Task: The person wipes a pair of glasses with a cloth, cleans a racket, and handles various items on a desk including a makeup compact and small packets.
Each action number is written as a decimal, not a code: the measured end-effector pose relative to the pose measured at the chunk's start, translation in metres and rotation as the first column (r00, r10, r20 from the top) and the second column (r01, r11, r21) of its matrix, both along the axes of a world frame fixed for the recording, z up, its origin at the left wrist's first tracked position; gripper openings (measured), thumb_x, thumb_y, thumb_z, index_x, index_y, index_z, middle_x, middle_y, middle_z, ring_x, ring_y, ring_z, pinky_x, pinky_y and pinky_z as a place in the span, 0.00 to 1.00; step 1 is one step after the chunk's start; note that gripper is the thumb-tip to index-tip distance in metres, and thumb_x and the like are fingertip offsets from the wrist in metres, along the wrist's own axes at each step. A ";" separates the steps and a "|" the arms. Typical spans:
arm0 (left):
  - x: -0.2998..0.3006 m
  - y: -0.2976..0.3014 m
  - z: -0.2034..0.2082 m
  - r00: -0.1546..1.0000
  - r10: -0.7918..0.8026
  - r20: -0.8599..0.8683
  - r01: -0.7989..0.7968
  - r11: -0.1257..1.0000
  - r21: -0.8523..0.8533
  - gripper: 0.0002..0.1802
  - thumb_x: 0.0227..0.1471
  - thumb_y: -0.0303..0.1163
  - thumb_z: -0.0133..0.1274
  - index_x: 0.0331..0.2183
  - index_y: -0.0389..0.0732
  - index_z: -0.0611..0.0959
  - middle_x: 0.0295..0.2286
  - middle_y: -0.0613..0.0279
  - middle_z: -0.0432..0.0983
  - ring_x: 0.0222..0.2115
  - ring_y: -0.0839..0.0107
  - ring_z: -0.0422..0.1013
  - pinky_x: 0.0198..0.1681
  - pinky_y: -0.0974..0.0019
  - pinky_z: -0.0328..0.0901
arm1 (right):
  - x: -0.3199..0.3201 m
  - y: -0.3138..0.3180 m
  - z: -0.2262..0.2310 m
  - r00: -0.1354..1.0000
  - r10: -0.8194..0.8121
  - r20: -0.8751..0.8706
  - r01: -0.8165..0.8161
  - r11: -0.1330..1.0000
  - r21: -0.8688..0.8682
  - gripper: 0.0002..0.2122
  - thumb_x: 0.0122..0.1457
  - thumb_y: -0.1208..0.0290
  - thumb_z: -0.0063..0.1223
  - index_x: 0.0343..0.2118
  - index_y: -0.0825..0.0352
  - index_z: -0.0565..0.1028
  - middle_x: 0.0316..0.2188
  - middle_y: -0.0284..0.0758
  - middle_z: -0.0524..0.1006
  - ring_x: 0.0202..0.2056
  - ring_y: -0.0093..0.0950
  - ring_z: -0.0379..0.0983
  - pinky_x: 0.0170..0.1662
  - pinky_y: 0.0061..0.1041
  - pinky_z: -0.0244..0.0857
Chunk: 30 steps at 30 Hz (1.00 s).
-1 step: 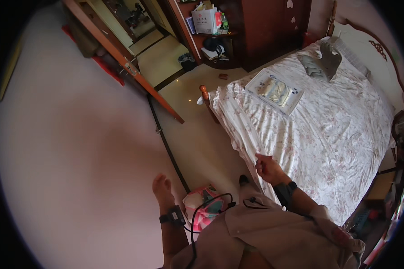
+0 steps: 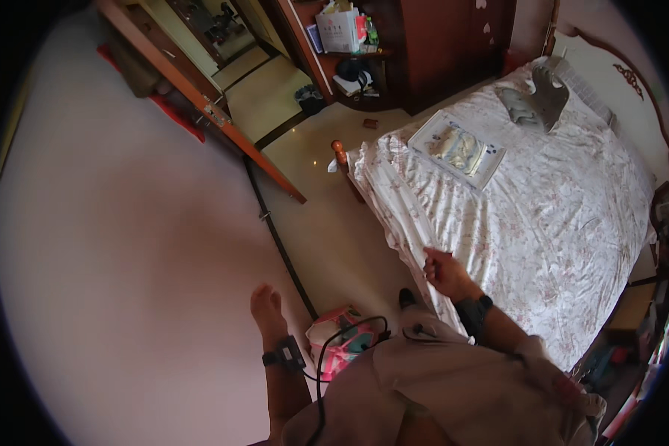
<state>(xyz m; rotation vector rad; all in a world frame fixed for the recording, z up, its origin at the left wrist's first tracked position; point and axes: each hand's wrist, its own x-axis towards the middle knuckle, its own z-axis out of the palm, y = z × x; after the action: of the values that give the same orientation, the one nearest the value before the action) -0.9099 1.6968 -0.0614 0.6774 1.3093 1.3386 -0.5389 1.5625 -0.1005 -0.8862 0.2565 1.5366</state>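
Note:
My left hand [image 2: 267, 308] hangs beside the pale wall, its fingers loosely bent and a gap between them and the thumb; nothing shows in it. Over the near-left edge of the bed [image 2: 557, 230] is my right hand [image 2: 447, 275], with fingers curled in and nothing visible between them. A flowered, wrinkled sheet covers the bed. On it lies a flat, pale, blue-marked package [image 2: 490, 161] with something shiny and yellowish in its middle. Farther back rests a grey curved cushion-like piece [image 2: 539, 104]. Neither hand touches these two things.
A pink and green many-sided stool or box [image 2: 342, 323] stands by my legs, with a black cable [image 2: 321, 364] looping past it. An open wooden door [image 2: 249, 141] juts in at left. A shelf holds a white bag [image 2: 337, 31]. A wooden bedpost [image 2: 339, 152] marks the bed's corner.
My right hand has shifted very slightly up and to the right in the picture. The view has tilted a little; the things on the bed lie as before.

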 end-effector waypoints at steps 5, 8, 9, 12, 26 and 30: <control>0.028 0.116 0.043 0.992 -0.086 -0.096 0.095 0.992 0.087 0.07 0.51 0.28 0.51 0.35 0.40 0.74 0.31 0.67 0.68 0.33 0.78 0.64 0.38 0.74 0.63 | 0.018 0.113 0.015 0.998 -0.024 0.054 0.027 0.998 -0.056 0.05 0.54 0.70 0.52 0.24 0.62 0.70 0.16 0.27 0.68 0.18 0.19 0.63 0.17 0.15 0.56; 0.036 0.174 0.040 0.995 -0.091 -0.029 0.092 0.994 0.056 0.07 0.51 0.28 0.50 0.35 0.41 0.74 0.32 0.66 0.68 0.33 0.78 0.64 0.39 0.74 0.62 | 0.022 0.182 0.007 0.997 0.070 0.015 -0.069 0.997 -0.045 0.06 0.53 0.70 0.54 0.23 0.61 0.71 0.16 0.26 0.69 0.17 0.18 0.64 0.18 0.15 0.57; 0.038 0.193 0.037 0.998 -0.067 0.004 0.067 0.998 0.021 0.07 0.51 0.27 0.50 0.35 0.41 0.74 0.32 0.66 0.68 0.33 0.78 0.64 0.39 0.74 0.62 | 0.019 0.202 0.004 0.997 0.079 -0.019 -0.080 0.996 -0.039 0.06 0.53 0.69 0.55 0.22 0.60 0.71 0.16 0.26 0.70 0.17 0.18 0.64 0.18 0.15 0.58; 0.039 0.262 0.037 0.996 -0.088 -0.005 0.088 0.996 0.022 0.07 0.51 0.27 0.50 0.35 0.41 0.74 0.32 0.66 0.68 0.33 0.77 0.64 0.40 0.74 0.62 | 0.007 0.277 0.004 0.994 0.080 0.071 -0.078 0.997 -0.026 0.04 0.55 0.67 0.53 0.27 0.59 0.72 0.17 0.26 0.69 0.17 0.18 0.64 0.18 0.15 0.58; 0.178 0.596 0.082 0.805 -0.593 -0.015 0.587 0.794 0.158 0.08 0.52 0.24 0.49 0.38 0.40 0.74 0.35 0.66 0.69 0.37 0.78 0.67 0.40 0.73 0.64 | 0.010 0.534 0.018 0.996 0.010 0.084 -0.009 1.000 -0.015 0.08 0.59 0.61 0.45 0.26 0.58 0.67 0.15 0.24 0.61 0.17 0.19 0.57 0.20 0.18 0.51; 0.244 0.662 0.084 0.695 -0.719 0.013 0.709 0.688 0.156 0.08 0.52 0.24 0.49 0.37 0.39 0.75 0.34 0.65 0.70 0.35 0.77 0.67 0.40 0.74 0.63 | 0.049 0.591 -0.007 0.994 -0.113 0.011 0.113 0.993 -0.025 0.07 0.59 0.63 0.45 0.28 0.60 0.68 0.16 0.26 0.64 0.19 0.20 0.60 0.19 0.17 0.55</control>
<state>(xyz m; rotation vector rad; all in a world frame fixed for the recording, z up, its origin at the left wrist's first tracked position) -0.6663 2.3592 0.0229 1.0921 0.7440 0.7852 -0.4898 2.1536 -0.1077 -0.8844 0.3154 1.4266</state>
